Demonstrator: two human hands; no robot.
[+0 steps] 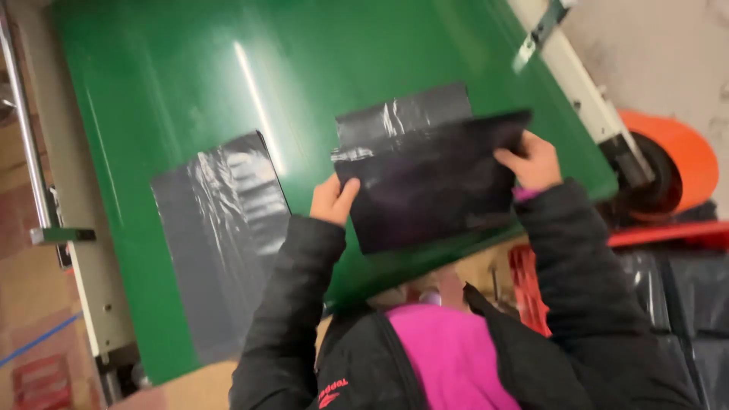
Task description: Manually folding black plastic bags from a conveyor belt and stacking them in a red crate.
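A stack of black plastic bags is being held flat between both hands above a green conveyor belt.

The left hand is pinching the stack's near left edge, thumb on top, while the right hand is gripping its far right corner. A grey bag is lying flat on the belt, well left of the left hand. An orange roller is sitting just beyond the right hand, past the belt's edge. The person is wearing a black jacket over a pink top.
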